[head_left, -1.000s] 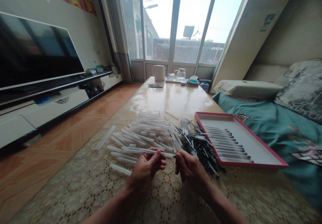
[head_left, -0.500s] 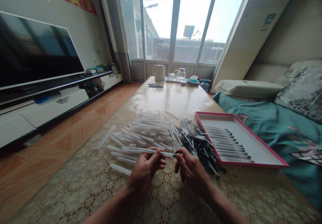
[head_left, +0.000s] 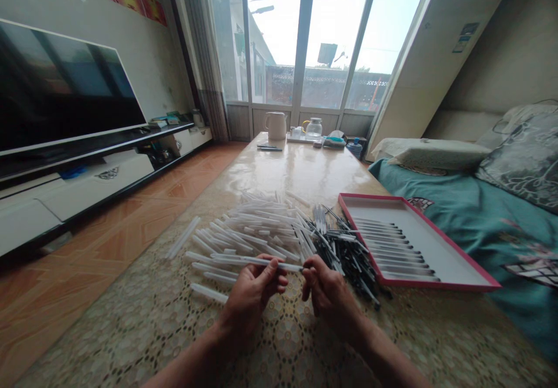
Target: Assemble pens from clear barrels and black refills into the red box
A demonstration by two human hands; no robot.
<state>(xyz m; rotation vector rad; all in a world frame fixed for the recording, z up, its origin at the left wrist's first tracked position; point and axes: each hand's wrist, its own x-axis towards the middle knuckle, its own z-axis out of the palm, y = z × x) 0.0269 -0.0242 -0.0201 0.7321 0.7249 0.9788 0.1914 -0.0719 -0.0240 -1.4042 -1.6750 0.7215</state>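
Note:
Between thumb and fingers, my left hand [head_left: 260,286] holds a slim translucent white pen [head_left: 289,267] level above the table. My right hand [head_left: 330,283] has its thumb and forefinger closed on the pen's right end, hiding most of the dark tip there. Just beyond my left hand lies a spread of frosted white pen barrels [head_left: 248,225]. Past my right hand is a heap of black pen parts [head_left: 355,260], with several thin refill-like sticks [head_left: 320,219] at its far side. A row of dark-ended pens [head_left: 396,248] rests in a shallow tray with a pink rim [head_left: 453,288].
The long table [head_left: 279,173] has a patterned cover. At its far end stand a beige jug [head_left: 276,126], a glass pot [head_left: 314,128] and a tissue pack [head_left: 334,139]. A sofa with a teal cover [head_left: 436,202] runs along the right, a TV cabinet [head_left: 113,175] along the left.
My right fingers have shifted very slightly left along the pen's end, and less of its dark tip shows. My left hand and everything on the table stay as before.

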